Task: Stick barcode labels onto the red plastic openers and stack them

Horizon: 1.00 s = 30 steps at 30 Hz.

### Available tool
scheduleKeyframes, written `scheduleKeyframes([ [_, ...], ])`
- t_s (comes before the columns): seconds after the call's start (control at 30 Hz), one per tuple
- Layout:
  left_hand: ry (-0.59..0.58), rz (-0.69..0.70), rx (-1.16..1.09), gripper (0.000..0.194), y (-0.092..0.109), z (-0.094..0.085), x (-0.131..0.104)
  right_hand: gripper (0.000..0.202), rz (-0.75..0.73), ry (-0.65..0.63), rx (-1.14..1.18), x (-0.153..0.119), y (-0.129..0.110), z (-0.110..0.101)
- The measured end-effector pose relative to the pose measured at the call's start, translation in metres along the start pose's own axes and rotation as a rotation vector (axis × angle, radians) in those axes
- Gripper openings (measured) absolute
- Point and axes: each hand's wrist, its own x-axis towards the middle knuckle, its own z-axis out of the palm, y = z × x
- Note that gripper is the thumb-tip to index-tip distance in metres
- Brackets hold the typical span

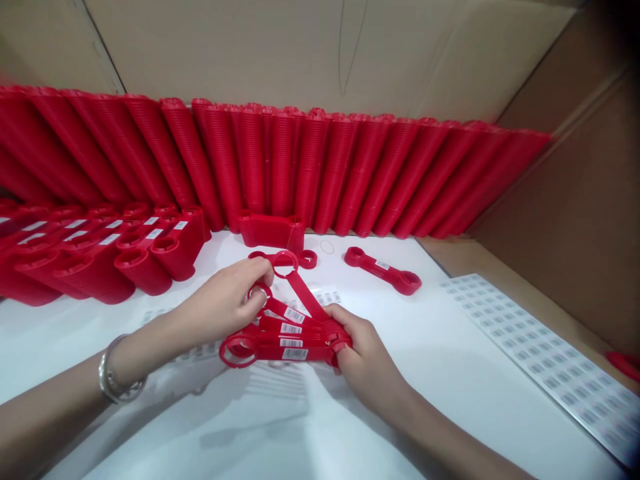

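Several flat red plastic pieces with a ring at each end (293,343) are fanned out above the table, most with a white barcode sticker across the middle. My right hand (367,353) is closed around their right ends, where the rings overlap. At the left side of the fan, my left hand (230,293) has its thumb and fingers curled on one ring. A piece without a visible sticker (306,297) angles up from the fan, its ring beside my left fingertips. Parts of the lower rings are hidden by my fingers.
Tall stacks of red pieces (255,160) lean along the cardboard wall (300,47). Shorter stickered stacks (170,247) stand at left. A red block of pieces (273,230) and a smaller stickered stack (383,268) lie behind my hands. Barcode sticker sheets (545,363) lie at right.
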Motion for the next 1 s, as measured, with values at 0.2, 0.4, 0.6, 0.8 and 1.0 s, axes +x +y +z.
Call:
scheduleKeyframes([
  [0.2, -0.117, -0.062, -0.071, 0.018, -0.038, 0.009, 0.012, 0.033, -0.017, -0.059, -0.065, 0.001, -0.002, 0.000],
  [0.4, -0.227, 0.011, -0.133, 0.018, -0.044, 0.020, 0.009, 0.036, -0.006, -0.077, -0.099, 0.000, -0.002, -0.001],
  [0.6, -0.234, -0.040, -0.157, 0.010, -0.043, 0.016, 0.011, 0.029, 0.007, -0.076, -0.157, 0.000, 0.001, -0.002],
  [0.8, -0.339, -0.121, -0.437, 0.024, -0.036, -0.017, 0.010, 0.024, 0.032, -0.059, -0.188, 0.001, 0.003, -0.001],
  [1.0, -0.172, -0.232, -0.666, 0.024, 0.012, -0.013, -0.003, 0.025, 0.013, -0.075, -0.148, 0.001, 0.001, 0.001],
])
